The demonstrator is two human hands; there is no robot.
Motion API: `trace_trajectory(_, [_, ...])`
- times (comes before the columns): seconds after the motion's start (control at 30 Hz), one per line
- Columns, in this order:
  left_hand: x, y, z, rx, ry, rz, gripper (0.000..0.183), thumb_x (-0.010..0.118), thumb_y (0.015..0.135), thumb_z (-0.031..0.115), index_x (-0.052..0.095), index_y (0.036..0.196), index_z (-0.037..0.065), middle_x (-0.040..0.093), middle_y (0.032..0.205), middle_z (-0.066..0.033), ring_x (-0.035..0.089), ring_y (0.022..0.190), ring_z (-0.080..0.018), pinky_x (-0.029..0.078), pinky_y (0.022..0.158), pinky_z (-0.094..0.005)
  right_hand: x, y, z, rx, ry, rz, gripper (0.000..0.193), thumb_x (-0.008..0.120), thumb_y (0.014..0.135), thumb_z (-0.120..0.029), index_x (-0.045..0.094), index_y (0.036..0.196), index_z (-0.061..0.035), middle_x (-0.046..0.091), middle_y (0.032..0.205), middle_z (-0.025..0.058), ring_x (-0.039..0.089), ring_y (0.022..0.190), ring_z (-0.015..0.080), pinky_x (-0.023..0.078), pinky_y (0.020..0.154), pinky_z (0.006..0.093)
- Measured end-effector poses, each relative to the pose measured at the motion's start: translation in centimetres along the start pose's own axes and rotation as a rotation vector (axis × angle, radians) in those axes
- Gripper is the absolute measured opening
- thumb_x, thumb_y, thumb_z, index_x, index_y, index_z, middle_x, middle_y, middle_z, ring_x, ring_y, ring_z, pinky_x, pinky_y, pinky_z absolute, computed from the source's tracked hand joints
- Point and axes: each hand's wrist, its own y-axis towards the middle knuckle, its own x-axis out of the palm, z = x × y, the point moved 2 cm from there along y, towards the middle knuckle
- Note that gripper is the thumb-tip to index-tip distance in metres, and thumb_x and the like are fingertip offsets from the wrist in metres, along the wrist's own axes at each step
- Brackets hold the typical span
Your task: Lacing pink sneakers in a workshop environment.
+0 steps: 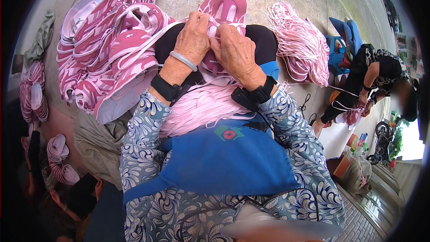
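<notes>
A pink shoe upper (pixel 230 9) with white mesh panels lies across my dark-trousered knees, its rounded toe pointing away from me. Over its left eyelet row, my left hand (pixel 192 40) is closed, the fingers pinching a pale shoelace (pixel 154 41) that trails off to the left. My right hand (pixel 236 51) is closed too, thumb and forefinger pressed together at the middle of the upper, apparently on the lace; the fingertips partly hide it. In my lap, just below both wrists, rests a thick bundle of pale pink shoelaces (pixel 201 110).
A big heap of pink shoe uppers (pixel 96 40) stands close on my left. To the right hangs another lace bundle (pixel 300 45). Farther right, a person (pixel 374 74) handles pink uppers beside a blue bag (pixel 337 54). At lower left are more stacked uppers (pixel 58 149) and other people's arms.
</notes>
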Motion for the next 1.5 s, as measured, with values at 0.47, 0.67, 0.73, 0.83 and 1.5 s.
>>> trace_trajectory(0.47, [-2.0, 2.5, -1.8, -0.162, -0.22, -0.291, 0.021, 0.056, 0.078, -0.001, 0.066, 0.097, 0.0, 0.065, 0.098, -0.018, 0.064, 0.09, -0.0314, 0.051, 0.081, -0.0339, 2.8, 1.0, 1.0, -0.035, 0.021, 0.212, 0.021, 0.064, 0.081, -0.028, 0.055, 0.081, -0.0085, 0.06, 0.075, 0.0085, 0.062, 0.061, 0.0264, 0.048, 0.05, 0.0352])
trace_trajectory(0.67, [-1.6, 2.1, -2.3, -0.251, -0.289, -0.188, 0.027, 0.054, 0.078, 0.0, 0.057, 0.104, 0.0, 0.064, 0.094, -0.0194, 0.063, 0.089, -0.0336, 0.051, 0.08, -0.0378, 2.7, 2.2, 0.9, -0.047, 0.086, 0.204, 0.024, 0.061, 0.081, -0.03, 0.054, 0.078, -0.0072, 0.06, 0.07, 0.0112, 0.061, 0.057, 0.0306, 0.047, 0.049, 0.041])
trace_trajectory(0.73, [-1.0, 1.5, -2.2, -0.167, -0.167, -0.144, 0.027, 0.054, 0.077, 0.0, 0.055, 0.105, 0.0, 0.063, 0.094, -0.0194, 0.062, 0.089, -0.0345, 0.05, 0.079, -0.0391, 2.1, 1.9, 0.6, -0.028, 0.08, 0.137, 0.026, 0.061, 0.081, -0.03, 0.054, 0.076, -0.0061, 0.061, 0.069, 0.0129, 0.061, 0.058, 0.0319, 0.048, 0.05, 0.0423])
trace_trajectory(0.83, [-0.5, 0.8, -1.2, -0.061, 0.02, -0.069, 0.023, 0.056, 0.077, 0.001, 0.053, 0.1, 0.0, 0.059, 0.096, -0.0194, 0.06, 0.09, -0.0357, 0.05, 0.078, -0.0404, 1.4, 2.2, 0.2, 0.005, 0.044, 0.051, 0.028, 0.061, 0.08, -0.031, 0.055, 0.074, -0.0044, 0.062, 0.067, 0.0158, 0.062, 0.06, 0.0336, 0.048, 0.053, 0.0438])
trace_trajectory(1.5, [-3.8, 2.1, 0.1, 0.021, -0.316, -0.285, 0.014, 0.055, 0.082, 0.004, 0.062, 0.093, 0.0, 0.062, 0.081, -0.0214, 0.062, 0.077, -0.0348, 0.047, 0.065, -0.038, 1.8, 1.0, 0.3, -0.084, -0.045, 0.099, 0.025, 0.057, 0.083, -0.029, 0.062, 0.076, -0.0049, 0.064, 0.065, 0.015, 0.064, 0.058, 0.0296, 0.05, 0.05, 0.0405])
